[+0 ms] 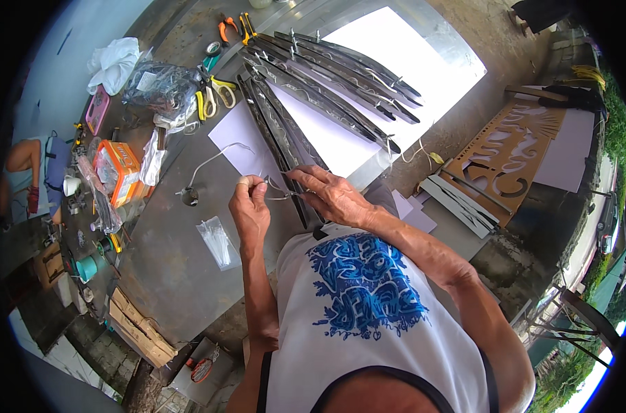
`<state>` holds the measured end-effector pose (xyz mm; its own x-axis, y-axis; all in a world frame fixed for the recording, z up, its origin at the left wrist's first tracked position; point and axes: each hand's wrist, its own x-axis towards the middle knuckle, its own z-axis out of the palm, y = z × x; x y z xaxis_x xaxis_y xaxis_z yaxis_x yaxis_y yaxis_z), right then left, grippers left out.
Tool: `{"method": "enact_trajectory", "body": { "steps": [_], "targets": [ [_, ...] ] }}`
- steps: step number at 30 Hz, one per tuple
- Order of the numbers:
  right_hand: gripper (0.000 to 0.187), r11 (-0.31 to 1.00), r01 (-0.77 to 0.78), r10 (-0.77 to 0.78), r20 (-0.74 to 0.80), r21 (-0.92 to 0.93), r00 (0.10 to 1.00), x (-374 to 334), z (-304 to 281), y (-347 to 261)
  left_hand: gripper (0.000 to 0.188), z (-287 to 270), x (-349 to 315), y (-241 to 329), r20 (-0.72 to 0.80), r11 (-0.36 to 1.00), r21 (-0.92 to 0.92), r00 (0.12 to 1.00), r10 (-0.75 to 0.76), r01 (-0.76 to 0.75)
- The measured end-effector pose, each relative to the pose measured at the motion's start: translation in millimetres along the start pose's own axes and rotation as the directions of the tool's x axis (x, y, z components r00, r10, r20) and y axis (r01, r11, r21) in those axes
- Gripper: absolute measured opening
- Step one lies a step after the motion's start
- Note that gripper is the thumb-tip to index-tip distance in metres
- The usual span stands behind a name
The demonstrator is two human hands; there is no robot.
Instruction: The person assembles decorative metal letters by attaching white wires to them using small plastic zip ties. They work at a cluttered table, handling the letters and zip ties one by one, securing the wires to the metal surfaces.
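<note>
My left hand is closed, thumb and forefinger pinching a thin pale cable that loops toward the right hand. My right hand is closed over the near end of a long dark strip, fingertips beside the loop; just what they pinch is partly hidden. Several similar dark strips with thin wires along them lie fanned out on white sheets. Another length of pale wire reaches to a hole in the table. A clear packet of thin white strips, probably cable ties, lies left of my left forearm.
On the metal table are yellow-handled scissors, orange-handled pliers, a tape roll, a bagged bundle and an orange box. A cut-out brown panel stands at right. Another person is at far left.
</note>
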<state>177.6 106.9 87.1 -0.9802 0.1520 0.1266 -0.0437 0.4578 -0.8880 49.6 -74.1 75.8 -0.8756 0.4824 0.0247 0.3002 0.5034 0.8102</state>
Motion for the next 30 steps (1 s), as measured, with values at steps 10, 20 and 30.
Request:
{"method": "enact_trajectory", "body": {
  "steps": [10, 20, 30],
  "targets": [
    [0.021, 0.998, -0.02, 0.016, -0.076, -0.056, 0.997, -9, -7, 9, 0.008, 28, -9, 30, 0.33, 0.951, -0.266, 0.942, -0.062, 0.156],
    [0.008, 0.895, -0.343, 0.394, -0.145, 0.286, 0.908, -56, -40, 15, 0.016, 67, 5, 40, 0.642, 0.866, -0.386, 0.767, 0.005, 0.318],
    [0.012, 0.528, -0.222, 0.57, -0.149, 0.82, 0.808, -98, -99, 31, 0.035, 140, 3, 50, 0.662, 0.827, -0.252, 0.713, -0.232, 0.503]
  ]
}}
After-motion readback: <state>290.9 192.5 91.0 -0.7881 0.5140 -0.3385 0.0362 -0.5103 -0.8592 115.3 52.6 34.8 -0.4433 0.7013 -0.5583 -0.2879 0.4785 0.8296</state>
